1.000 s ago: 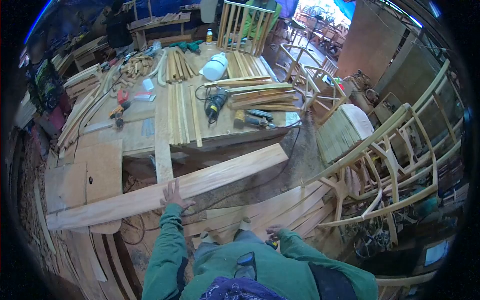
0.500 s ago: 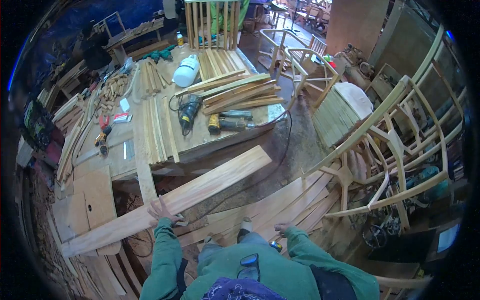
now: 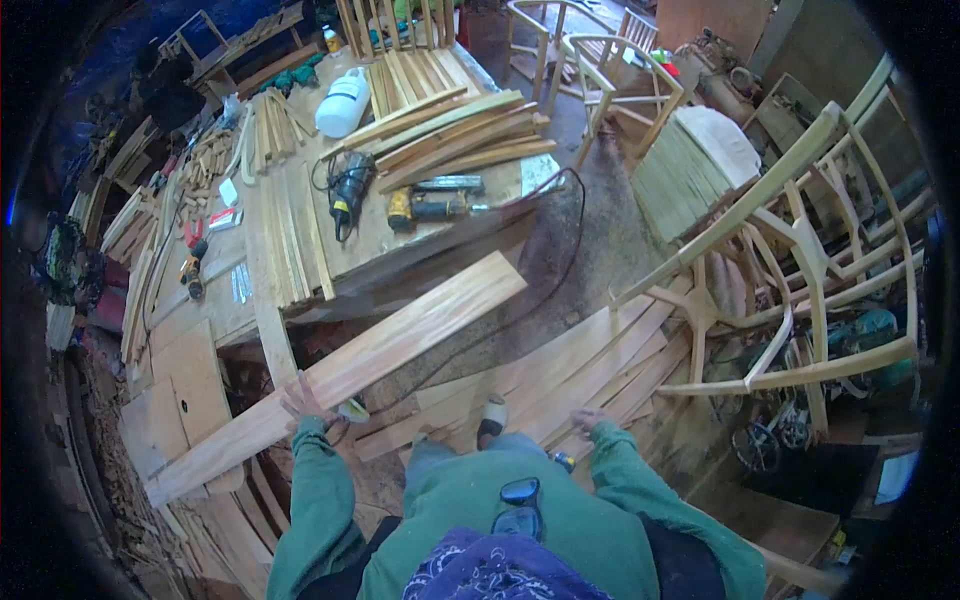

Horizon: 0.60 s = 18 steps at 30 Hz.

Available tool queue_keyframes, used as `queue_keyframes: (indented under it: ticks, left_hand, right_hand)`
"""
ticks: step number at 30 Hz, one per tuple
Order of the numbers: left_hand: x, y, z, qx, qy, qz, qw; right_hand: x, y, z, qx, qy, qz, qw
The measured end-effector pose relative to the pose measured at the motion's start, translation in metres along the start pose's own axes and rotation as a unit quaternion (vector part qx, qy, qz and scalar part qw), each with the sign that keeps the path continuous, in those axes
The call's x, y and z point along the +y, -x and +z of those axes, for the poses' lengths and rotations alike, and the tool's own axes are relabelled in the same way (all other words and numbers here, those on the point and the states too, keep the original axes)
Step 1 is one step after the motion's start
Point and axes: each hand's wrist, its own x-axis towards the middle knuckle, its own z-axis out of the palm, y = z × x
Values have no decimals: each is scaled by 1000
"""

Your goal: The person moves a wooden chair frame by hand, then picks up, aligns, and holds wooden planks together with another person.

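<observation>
The panel (image 3: 187,400) is on the left, and the low end of the long board (image 3: 400,335) lies on it. From there the board slants up to the right. It goes over a flat strip (image 3: 273,338) by the table (image 3: 350,268), and its far end sticks out past the table's corner.

The left hand (image 3: 308,400) is on the near edge of the board, left of its middle. Its fingers are spread apart and lie on the top face, not squeezed tight. I cannot tell if the thumb is tucked under.

The board looks stiff and a bit heavy, and hard to break. It is long, so one end could dip or swing. Its flat face may be slippery with dust. The best hold is by the two long edges, one hand on each side of the middle.

The right hand (image 3: 588,420) is well apart from the board, above the thin boards (image 3: 560,370). It looks like it holds nothing. Its fingers are too blurry to tell if they are apart or together.
</observation>
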Motion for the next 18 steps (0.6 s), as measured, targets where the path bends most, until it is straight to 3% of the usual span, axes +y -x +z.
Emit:
queue_keyframes:
  ticks: [4,11,14,18]
  left_hand:
    - [8,0,-1,5,-9,-19,1000]
    - [6,-30,2,-14,-4,-47,999]
    - [8,-32,3,-16,-8,-46,999]
    - [-1,-47,14,-7,-1,-41,999]
  right_hand:
    - [-7,10,-13,23,-40,-8,999]
    - [49,0,-53,24,-96,4,995]
    - [50,11,-45,35,-37,10,999]
    - [-11,1,-37,-5,113,-129,985]
